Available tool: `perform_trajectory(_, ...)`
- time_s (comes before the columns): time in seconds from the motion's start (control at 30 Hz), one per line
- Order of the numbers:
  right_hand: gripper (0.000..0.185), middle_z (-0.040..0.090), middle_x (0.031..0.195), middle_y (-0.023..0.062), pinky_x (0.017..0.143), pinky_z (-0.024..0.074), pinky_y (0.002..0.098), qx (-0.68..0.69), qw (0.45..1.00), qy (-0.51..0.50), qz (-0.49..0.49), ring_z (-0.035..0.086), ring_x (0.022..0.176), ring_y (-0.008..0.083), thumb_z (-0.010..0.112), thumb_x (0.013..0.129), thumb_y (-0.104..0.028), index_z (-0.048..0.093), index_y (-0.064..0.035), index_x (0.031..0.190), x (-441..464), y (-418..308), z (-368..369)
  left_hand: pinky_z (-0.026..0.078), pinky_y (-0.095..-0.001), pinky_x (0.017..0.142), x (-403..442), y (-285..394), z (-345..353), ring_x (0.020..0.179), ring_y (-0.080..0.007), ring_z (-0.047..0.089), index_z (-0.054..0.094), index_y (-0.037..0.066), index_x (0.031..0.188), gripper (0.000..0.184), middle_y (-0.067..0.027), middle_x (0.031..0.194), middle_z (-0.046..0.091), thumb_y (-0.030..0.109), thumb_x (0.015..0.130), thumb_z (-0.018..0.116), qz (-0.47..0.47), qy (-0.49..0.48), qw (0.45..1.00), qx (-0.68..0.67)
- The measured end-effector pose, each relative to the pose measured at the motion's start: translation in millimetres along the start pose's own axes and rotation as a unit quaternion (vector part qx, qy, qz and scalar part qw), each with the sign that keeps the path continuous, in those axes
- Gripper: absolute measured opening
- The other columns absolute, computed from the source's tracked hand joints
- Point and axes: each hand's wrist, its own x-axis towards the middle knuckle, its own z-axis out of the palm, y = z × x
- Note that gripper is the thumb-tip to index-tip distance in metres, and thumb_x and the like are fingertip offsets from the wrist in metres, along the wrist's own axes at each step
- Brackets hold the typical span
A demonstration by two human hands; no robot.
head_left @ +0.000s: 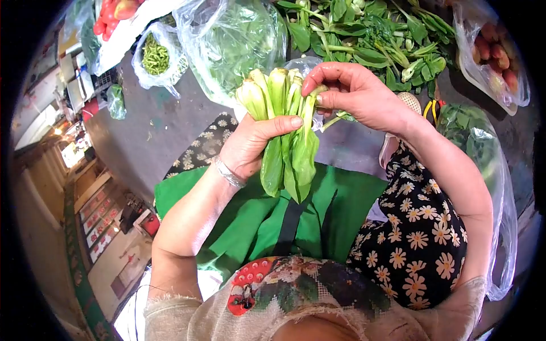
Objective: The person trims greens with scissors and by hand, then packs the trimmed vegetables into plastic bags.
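A bunch of bok choy (277,102) is in my left hand (248,142), its pale stalk ends up and its green leaves hanging down. The thumb lies across the front of the stalks; the other fingers are behind the bunch and hidden. My right hand (352,94) is at the bunch's upper right, thumb and forefinger pinching the end of one bok choy stalk (310,111). A thin leafy stem (336,120) sticks out below that hand. Both hands are above my lap, where a green cloth (239,196) lies over flower-patterned trousers (418,227).
Loose leafy greens (375,42) lie in a heap ahead. A clear bag of greens (233,48) and a bag of green peppers (155,55) sit to the left. Red produce (496,54) is in a bag at far right. Yellow-handled scissors (433,111) lie near my right arm, beside another bag of greens (472,133).
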Motion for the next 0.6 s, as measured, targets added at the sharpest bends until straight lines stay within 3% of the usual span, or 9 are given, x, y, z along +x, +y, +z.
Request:
perform_trajectory(0.13,0.016,0.058,0.094,-0.0009,0.078,0.0478,0.0214,-0.042,0.996,0.044,-0.061,0.055,0.085,0.0048,0.055,0.091,-0.001,0.058,-0.0021,0.106,3,7,8,0.054,-0.0303,0.080,1,-4,0,0.091,-0.0174,0.065,0.055,0.003,0.123,0.045,-0.0093,0.103,0.066,0.012,0.083,0.074,0.026,0.013,0.999,0.015)
perform_trajectory(0.2,0.017,0.062,0.096,0.0071,0.083,0.0476,0.0298,-0.133,0.986,0.082,-0.065,0.058,0.090,0.0152,0.056,0.089,-0.007,0.059,-0.0006,0.104,0,1,13,0.054,-0.0299,0.079,1,-6,0,0.091,-0.0165,0.064,0.055,0.003,0.123,0.047,-0.0084,0.104,0.065,0.012,0.082,0.075,0.035,0.016,0.999,0.032)
perform_trajectory(0.3,0.017,0.063,0.096,0.0092,0.081,0.0483,0.0300,-0.198,0.971,0.096,-0.091,0.059,0.090,0.0150,0.054,0.090,-0.008,0.057,-0.0004,0.105,2,7,14,0.052,-0.0291,0.079,0,-3,5,0.090,-0.0143,0.062,0.054,0.003,0.124,0.050,-0.0065,0.106,0.065,0.010,0.080,0.075,0.033,0.036,0.996,0.070)
perform_trajectory(0.33,0.017,0.063,0.096,0.0092,0.081,0.0483,0.0300,-0.199,0.971,0.095,-0.092,0.059,0.090,0.0150,0.054,0.090,-0.008,0.057,-0.0004,0.105,2,6,15,0.052,-0.0288,0.079,1,-3,5,0.090,-0.0143,0.062,0.054,0.003,0.124,0.049,-0.0066,0.107,0.065,0.007,0.080,0.074,0.054,0.025,0.995,0.084)
perform_trajectory(0.4,0.018,0.063,0.092,0.0086,0.074,0.0505,0.0286,-0.075,0.990,0.108,-0.044,0.061,0.082,0.0136,0.050,0.094,-0.012,0.056,0.0008,0.106,3,6,17,0.052,-0.0285,0.079,0,0,14,0.092,-0.0146,0.063,0.055,0.003,0.123,0.048,-0.0066,0.108,0.065,0.002,0.079,0.072,0.071,0.019,0.995,0.065)
perform_trajectory(0.53,0.026,0.063,0.082,0.0054,0.062,0.0512,0.0246,-0.054,0.986,0.148,-0.049,0.060,0.069,0.0107,0.044,0.099,-0.019,0.056,0.0034,0.105,8,11,13,0.052,-0.0281,0.080,0,0,12,0.093,-0.0150,0.063,0.056,0.002,0.122,0.047,-0.0067,0.110,0.065,0.001,0.079,0.072,0.067,0.020,0.993,0.090)
perform_trajectory(0.6,0.026,0.063,0.082,0.0060,0.063,0.0510,0.0258,-0.063,0.987,0.143,-0.023,0.061,0.071,0.0111,0.044,0.099,-0.019,0.057,0.0034,0.104,8,12,11,0.052,-0.0277,0.080,2,-1,12,0.093,-0.0162,0.064,0.056,0.002,0.121,0.046,-0.0066,0.108,0.065,0.000,0.078,0.073,0.070,0.022,0.993,0.097)
